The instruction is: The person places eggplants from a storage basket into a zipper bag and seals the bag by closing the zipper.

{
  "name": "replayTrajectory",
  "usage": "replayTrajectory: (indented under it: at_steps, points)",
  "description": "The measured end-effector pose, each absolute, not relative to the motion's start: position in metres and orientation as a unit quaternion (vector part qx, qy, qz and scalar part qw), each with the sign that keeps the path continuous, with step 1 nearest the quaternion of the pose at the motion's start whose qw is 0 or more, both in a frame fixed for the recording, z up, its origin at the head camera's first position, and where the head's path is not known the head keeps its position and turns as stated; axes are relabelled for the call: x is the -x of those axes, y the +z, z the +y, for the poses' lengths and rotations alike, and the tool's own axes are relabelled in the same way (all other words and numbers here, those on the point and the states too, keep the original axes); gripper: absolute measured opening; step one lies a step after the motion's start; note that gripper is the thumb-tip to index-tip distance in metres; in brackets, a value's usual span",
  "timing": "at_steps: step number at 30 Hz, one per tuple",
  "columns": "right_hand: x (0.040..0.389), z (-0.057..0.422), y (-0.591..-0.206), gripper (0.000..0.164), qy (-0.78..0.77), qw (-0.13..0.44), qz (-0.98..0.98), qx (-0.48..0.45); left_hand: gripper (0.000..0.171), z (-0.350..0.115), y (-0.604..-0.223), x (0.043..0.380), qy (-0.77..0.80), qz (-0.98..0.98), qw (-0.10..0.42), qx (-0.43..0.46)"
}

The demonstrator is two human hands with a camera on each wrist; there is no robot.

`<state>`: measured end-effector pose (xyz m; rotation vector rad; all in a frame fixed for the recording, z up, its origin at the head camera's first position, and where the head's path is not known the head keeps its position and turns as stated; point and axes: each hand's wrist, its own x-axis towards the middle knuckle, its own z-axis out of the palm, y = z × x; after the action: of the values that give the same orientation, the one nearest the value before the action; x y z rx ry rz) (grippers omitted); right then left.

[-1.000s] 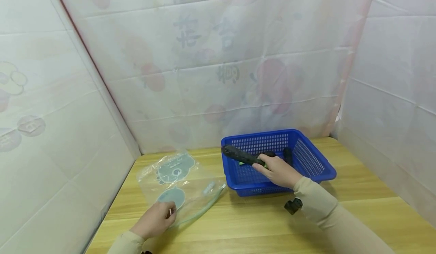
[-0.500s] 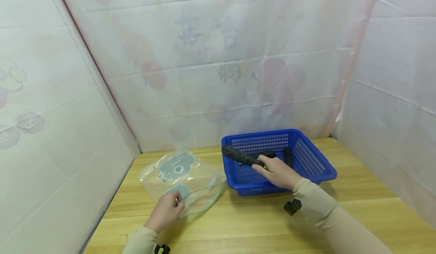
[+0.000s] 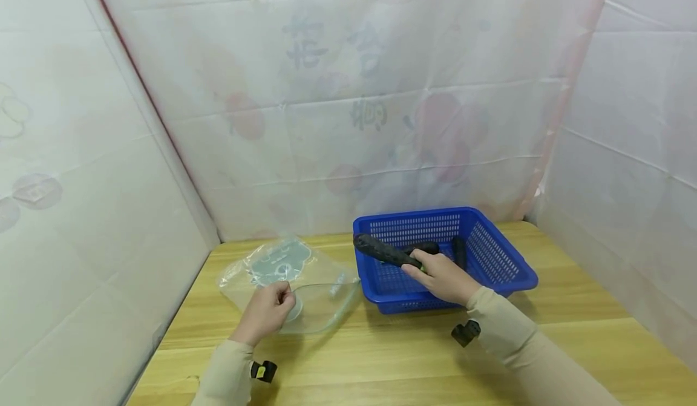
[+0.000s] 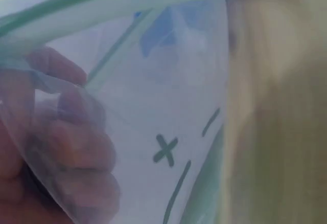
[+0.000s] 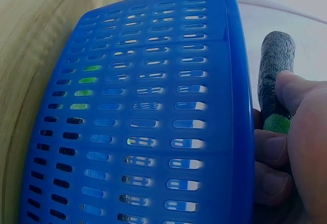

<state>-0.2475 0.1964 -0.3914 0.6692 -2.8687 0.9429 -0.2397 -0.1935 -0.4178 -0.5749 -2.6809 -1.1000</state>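
1. We find the left grip [image 3: 265, 310] clamped on the near edge of the clear bag [image 3: 285, 261], fingers curled, as the left wrist view confirms.
2. We note the change: the left grip has moved up and away from the person, and the bag's mouth, a flat edge a second ago, now stands parted, with one layer raised off the other.
3. We judge that this gives the bag a usable opening, provided the raised edge stays up.
4. We find the right grip [image 3: 443, 275] clamped on one end of a dark vegetable [image 3: 383, 250], which is held tilted over the basket [image 3: 408, 304], its far end by the left rim. It has hardly shifted.
5. We record two more dark vegetables [image 3: 459, 250] inside the basket.
6. Bag and basket lie side by side on the table [image 3: 392, 357]; we cannot tell whether they touch.
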Motion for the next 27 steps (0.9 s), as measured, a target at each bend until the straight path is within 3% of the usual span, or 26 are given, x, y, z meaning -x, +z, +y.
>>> replayTrajectory:
  at_steps: [5, 12, 21, 27]
  points:
    - [0.247, 0.195, -0.391, 0.031, 0.306, 0.027, -0.927, -0.214, 0.032, -0.195, -0.409, 0.240, -0.384, -0.890, 0.126, 0.211]
    - [0.244, 0.194, -0.392, 0.037, 0.301, 0.027, -0.931, -0.207, 0.033, -0.199, -0.411, 0.241, -0.398, -0.889, 0.104, 0.202]
    - [0.238, 0.186, -0.385, 0.034, 0.297, 0.035, -0.928, -0.221, 0.036, -0.200, -0.408, 0.241, -0.410, -0.883, 0.119, 0.195]
    - [0.231, 0.174, -0.381, 0.034, 0.273, 0.056, -0.926, -0.253, 0.028, -0.200, -0.408, 0.242, -0.411, -0.885, 0.115, 0.185]
